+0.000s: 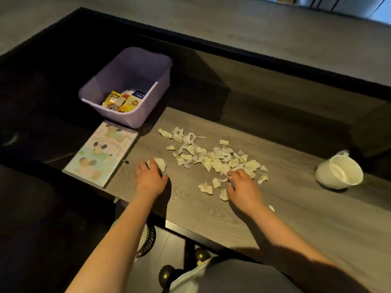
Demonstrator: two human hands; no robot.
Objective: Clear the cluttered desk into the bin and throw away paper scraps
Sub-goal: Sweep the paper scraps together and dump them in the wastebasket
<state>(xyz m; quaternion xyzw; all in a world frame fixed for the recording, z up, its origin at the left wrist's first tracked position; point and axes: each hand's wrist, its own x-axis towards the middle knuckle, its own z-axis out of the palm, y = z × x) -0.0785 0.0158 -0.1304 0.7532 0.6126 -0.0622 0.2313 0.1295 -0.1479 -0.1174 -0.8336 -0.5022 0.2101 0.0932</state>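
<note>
Torn pale paper scraps [213,158] lie spread over the middle of the grey wood desk [296,218]. My left hand [150,178] rests on the desk left of the pile, its fingers curled around a crumpled wad of scraps [159,163]. At the pile's near edge my right hand [243,190] lies palm down with spread fingers touching a few loose scraps [220,182]. A purple plastic bin [152,102] stands at the desk's far left corner; it holds several colourful packets [122,101].
A pastel picture book [101,157] lies at the desk's left end, just in front of the bin. A white paper cup [339,172] lies tipped on its side at the right. My lap and a dark chair base show below the desk's near edge.
</note>
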